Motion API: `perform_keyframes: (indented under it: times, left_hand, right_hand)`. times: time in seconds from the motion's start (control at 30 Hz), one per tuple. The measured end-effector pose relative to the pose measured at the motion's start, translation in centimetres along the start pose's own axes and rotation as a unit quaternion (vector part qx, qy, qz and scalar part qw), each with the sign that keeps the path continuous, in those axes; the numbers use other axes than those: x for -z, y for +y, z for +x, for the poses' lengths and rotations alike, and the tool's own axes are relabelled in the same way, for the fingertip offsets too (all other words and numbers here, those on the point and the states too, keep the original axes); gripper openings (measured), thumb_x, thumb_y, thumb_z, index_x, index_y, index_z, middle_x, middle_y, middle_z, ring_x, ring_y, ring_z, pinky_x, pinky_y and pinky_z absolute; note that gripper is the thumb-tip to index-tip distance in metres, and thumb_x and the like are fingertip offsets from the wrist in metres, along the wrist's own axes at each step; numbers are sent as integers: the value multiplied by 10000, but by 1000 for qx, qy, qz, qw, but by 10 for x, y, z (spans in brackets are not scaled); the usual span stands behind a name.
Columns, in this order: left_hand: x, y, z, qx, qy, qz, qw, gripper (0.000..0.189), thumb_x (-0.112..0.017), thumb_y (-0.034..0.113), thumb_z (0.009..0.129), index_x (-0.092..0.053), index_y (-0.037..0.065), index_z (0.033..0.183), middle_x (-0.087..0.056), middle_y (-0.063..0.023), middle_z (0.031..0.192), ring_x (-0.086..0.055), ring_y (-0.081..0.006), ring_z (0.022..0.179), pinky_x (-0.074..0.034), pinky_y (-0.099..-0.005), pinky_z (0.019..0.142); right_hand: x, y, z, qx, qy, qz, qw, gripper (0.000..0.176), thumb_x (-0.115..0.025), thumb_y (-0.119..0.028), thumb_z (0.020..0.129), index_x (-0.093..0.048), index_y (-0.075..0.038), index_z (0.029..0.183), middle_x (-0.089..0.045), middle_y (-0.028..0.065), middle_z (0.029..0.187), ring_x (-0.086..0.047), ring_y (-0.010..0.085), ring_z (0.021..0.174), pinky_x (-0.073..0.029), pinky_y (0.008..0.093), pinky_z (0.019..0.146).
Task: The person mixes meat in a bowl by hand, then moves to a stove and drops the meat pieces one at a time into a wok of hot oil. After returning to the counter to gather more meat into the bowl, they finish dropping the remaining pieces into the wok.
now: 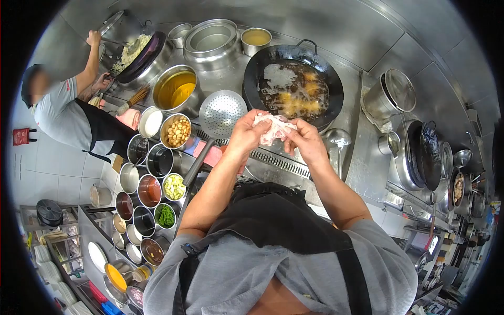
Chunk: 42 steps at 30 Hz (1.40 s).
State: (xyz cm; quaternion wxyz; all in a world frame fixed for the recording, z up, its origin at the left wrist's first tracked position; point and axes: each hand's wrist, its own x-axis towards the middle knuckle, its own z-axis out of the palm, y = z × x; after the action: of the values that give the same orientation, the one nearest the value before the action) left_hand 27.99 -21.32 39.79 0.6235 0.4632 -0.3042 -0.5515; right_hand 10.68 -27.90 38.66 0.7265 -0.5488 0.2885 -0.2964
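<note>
Between my two hands, in front of the near edge of a black wok (252,68), is a piece of pale pink raw meat (274,129). My left hand (251,130) pinches its left side, and my right hand (304,140) grips its right side with bent fingers. Several golden pieces (298,105) lie in dark bubbling oil inside the wok. A perforated round strainer (222,113) rests just left of my hands, its dark handle pointing down toward my left forearm. To the right of my right hand lies a metal ladle (338,137).
A co-worker (58,105) stands at the left, handling a second wok (139,58). Pots of yellow liquid (177,88), brown pieces (176,130) and chopped greens (166,216) crowd the left side. More pots and a dark wok (424,155) stand at the right.
</note>
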Motion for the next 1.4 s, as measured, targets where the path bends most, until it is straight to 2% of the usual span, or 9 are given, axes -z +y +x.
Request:
perform_keyframes:
  times: [0.37, 0.47, 0.57, 0.7, 0.77, 1.03, 1.2, 1.3, 1.4]
  left_hand:
    - [9, -27, 13, -59, -8, 101, 993, 159, -573, 49, 904, -556, 8, 1057, -654, -68, 920, -610, -116, 787, -502, -254, 676]
    - [19, -28, 20, -58, 96, 70, 991, 141, -542, 57, 919, -551, 15, 1053, -654, -61, 912, -624, -121, 748, -521, -259, 648]
    - [27, 1, 17, -11, 113, 14, 993, 128, -535, 73, 923, -552, 24, 1041, -645, -43, 860, -618, -111, 704, -512, -237, 597]
    - [21, 7, 9, -16, 80, 24, 996, 118, -550, 101, 922, -564, 47, 1026, -626, -16, 807, -566, -67, 628, -432, -193, 499]
    - [22, 2, 10, -2, 87, 30, 996, 113, -550, 105, 922, -565, 53, 1021, -625, -9, 811, -544, -54, 601, -387, -187, 460]
    - [26, -10, 6, 31, 69, 9, 997, 139, -566, 116, 909, -556, 36, 1022, -627, -13, 819, -525, -48, 581, -327, -185, 416]
    - [32, -12, 2, 41, 75, -4, 996, 143, -568, 114, 907, -539, 33, 1020, -628, -21, 816, -519, -49, 570, -315, -188, 407]
    - [37, -14, 0, 39, 69, -12, 997, 141, -566, 105, 906, -530, 31, 1020, -629, -30, 814, -518, -50, 567, -314, -192, 404]
    - [40, -14, -1, 44, 69, -11, 997, 165, -577, 118, 896, -541, 38, 1035, -612, -8, 777, -513, -48, 559, -319, -192, 407]
  right_hand:
    - [-16, -1, 0, -21, -11, -149, 989, 173, -652, -142, 840, -585, -1, 915, -590, 33, 639, -544, 89, 499, -436, 227, 446]
    - [-8, 4, -1, -32, -6, -95, 995, 156, -641, -134, 849, -592, 3, 906, -560, 22, 578, -516, 85, 460, -421, 226, 439]
    - [0, 7, -4, -21, 9, -27, 999, 162, -636, -146, 870, -588, -1, 924, -575, 33, 621, -528, 90, 477, -433, 228, 441]
    - [3, 10, 0, -2, 40, 33, 999, 206, -619, -194, 906, -566, 2, 945, -614, 76, 775, -585, 124, 558, -489, 249, 457]
    - [5, 11, 2, -24, 79, 167, 983, 214, -616, -201, 908, -568, 8, 910, -619, 95, 810, -598, 155, 575, -503, 259, 462]
    - [8, 22, 11, -24, 199, 204, 958, 112, -650, -123, 869, -573, -43, 854, -638, 123, 831, -655, 214, 655, -519, 287, 484]
    - [15, 16, 6, 58, 174, 143, 973, 141, -694, -71, 822, -564, -48, 871, -582, 43, 686, -560, 130, 529, -427, 235, 451]
    - [22, 7, 2, 36, 199, 90, 975, 150, -706, -83, 815, -569, -45, 863, -539, 10, 625, -482, 93, 475, -364, 217, 426]
    - [39, 12, -5, 40, 200, 102, 974, 281, -704, -152, 837, -491, -101, 660, -437, -41, 520, -350, 51, 411, -238, 220, 386]
